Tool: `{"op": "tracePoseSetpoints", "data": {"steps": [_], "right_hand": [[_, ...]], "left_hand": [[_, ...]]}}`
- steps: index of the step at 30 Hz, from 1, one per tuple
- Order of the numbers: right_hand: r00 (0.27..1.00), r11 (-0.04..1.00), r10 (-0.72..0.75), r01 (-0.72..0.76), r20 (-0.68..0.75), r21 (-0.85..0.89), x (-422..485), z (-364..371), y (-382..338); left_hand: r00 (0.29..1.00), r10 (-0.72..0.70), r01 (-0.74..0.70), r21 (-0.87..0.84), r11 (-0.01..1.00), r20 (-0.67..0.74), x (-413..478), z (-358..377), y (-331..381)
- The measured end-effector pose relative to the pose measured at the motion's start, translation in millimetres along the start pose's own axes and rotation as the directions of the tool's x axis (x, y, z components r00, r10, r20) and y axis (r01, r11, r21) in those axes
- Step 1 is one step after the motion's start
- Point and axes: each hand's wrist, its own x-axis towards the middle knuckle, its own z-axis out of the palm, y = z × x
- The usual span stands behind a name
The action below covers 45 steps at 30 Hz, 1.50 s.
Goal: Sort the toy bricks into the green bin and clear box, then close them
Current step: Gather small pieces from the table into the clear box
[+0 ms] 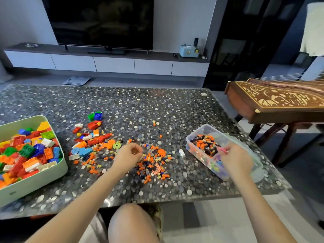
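1. Right grip: the right hand (235, 161) hangs over the near end of the clear box (188, 142). The fingers are curled in, and the tips look pinched on a small pink piece (223, 151).
2. Left grip: the left hand (128, 154) is over the surface (157, 106), at the left edge of the small-brick pile (154, 162). The fingers are curled toward the thumb. I cannot tell if anything is held inside the curl.
3. Clear box: it sits right of the pile with no lid on. It is partly filled with small orange and dark bricks at the far end and pale and pink bits at the near end.
4. Small-brick pile: mostly orange, dark and yellow, it lies between the two hands, with strays scattered round it.
5. Large bricks (94, 135): a loose cluster left of the pile, near the green bin (43, 179). The bin is open and heaped with large bricks.
6. Step in hand (judgement): sorting is mid-way, with small pieces going to the clear box and large ones to the bin. Plenty is unsorted, and closing is some way off.
7. Next move calls for (judgement): releasing the pink piece into the box, then picking small bricks in fine pinches or sweeping them into a cupped hand. The pieces are tiny and light, so they could scatter easily.
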Motion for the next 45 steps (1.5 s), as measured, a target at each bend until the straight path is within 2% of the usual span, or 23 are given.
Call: {"op": "tracePoseSetpoints", "data": {"steps": [2,3,5,7,9,13,16,18,20,22,23,25,27,29,30,32,35,37,40,42,45], "right_hand": [[0.995,0.986,-0.012,0.027,0.096,-0.165,0.1,-0.6,4.3],[0.994,0.983,-0.050,0.066,0.100,-0.169,-3.0,-1.3,1.4],[0.978,0.978,-0.206,0.206,0.003,-0.023,-12.7,4.4,-7.6],[0.907,0.892,-0.410,0.421,-0.093,0.163,-31.9,18.9,-21.1],[0.855,0.827,-0.517,0.512,-0.045,0.231,-47.0,42.9,-32.2],[0.884,0.885,-0.466,0.465,0.029,0.037,-40.4,88.5,-51.9],[0.873,0.859,-0.478,0.488,0.099,-0.153,-31.2,102.8,-69.7],[0.860,0.840,-0.488,0.509,0.148,-0.189,-31.5,107.1,-84.6],[0.872,0.874,-0.474,0.483,0.122,-0.054,-37.8,111.8,-104.1],[0.894,0.881,-0.440,0.411,0.088,0.234,-49.8,110.1,-128.5],[0.892,0.845,-0.441,0.376,0.099,0.379,-57.9,106.2,-141.8],[0.851,0.741,-0.480,0.263,0.214,0.618,-79.7,97.4,-181.4],[0.764,0.628,-0.516,0.030,0.387,0.777,-105.2,87.2,-224.1],[0.656,0.527,-0.550,-0.208,0.517,0.824,-131.7,81.3,-266.8],[0.624,0.500,-0.561,-0.268,0.544,0.824,-140.6,80.1,-282.6],[0.573,0.506,-0.589,-0.289,0.570,0.813,-161.7,83.0,-317.5],[0.502,0.551,-0.636,-0.236,0.587,0.800,-187.9,92.6,-352.3],[0.521,0.590,-0.643,-0.129,0.561,0.797,-195.2,99.9,-359.8],[0.645,0.617,-0.630,0.079,0.431,0.783,-186.6,100.7,-338.4],[0.721,0.645,-0.611,0.217,0.325,0.732,-167.7,99.0,-301.3],[0.789,0.717,-0.601,0.459,0.131,0.526,-133.0,101.3,-224.6]], "left_hand": [[0.999,-0.004,0.009,0.097,0.995,-0.046,-0.2,-1.3,-10.5],[0.998,-0.004,0.012,0.129,0.992,-0.063,-0.9,-2.8,-15.1],[0.995,0.018,0.006,0.234,0.972,-0.099,-3.2,-6.4,-24.6],[0.989,0.074,-0.021,0.362,0.932,-0.132,-3.8,-9.7,-38.8],[0.986,0.104,-0.033,0.453,0.891,-0.133,-5.6,-11.6,-52.4],[0.983,0.108,-0.026,0.472,0.881,-0.148,-8.4,-17.0,-64.4],[0.983,0.092,-0.012,0.449,0.894,-0.157,-9.4,-22.9,-62.4],[0.984,0.069,0.005,0.419,0.908,-0.162,-10.5,-27.7,-61.2],[0.981,0.057,0.019,0.387,0.922,-0.183,-12.1,-38.1,-61.5],[0.972,0.054,0.028,0.336,0.941,-0.230,-14.6,-50.6,-60.0],[0.962,0.058,0.028,0.306,0.952,-0.267,-16.6,-56.9,-57.4],[0.922,0.067,0.029,0.242,0.970,-0.381,-21.5,-79.5,-56.9],[0.855,0.061,0.050,0.200,0.979,-0.515,-25.2,-106.5,-63.3],[0.773,0.058,0.156,0.279,0.948,-0.632,-27.6,-136.7,-79.0],[0.743,0.056,0.223,0.326,0.919,-0.666,-27.7,-146.7,-85.8],[0.724,-0.018,0.361,0.357,0.861,-0.690,-31.7,-168.5,-102.7],[0.776,-0.105,0.443,0.419,0.792,-0.622,-35.0,-184.6,-124.0],[0.787,-0.125,0.445,0.415,0.794,-0.604,-36.2,-188.1,-131.9],[0.744,-0.097,0.449,0.387,0.805,-0.661,-36.5,-188.2,-129.1],[0.717,-0.020,0.382,0.369,0.847,-0.697,-34.1,-182.0,-121.4],[0.738,0.110,0.223,0.395,0.891,-0.666,-29.7,-161.7,-103.7]]}}
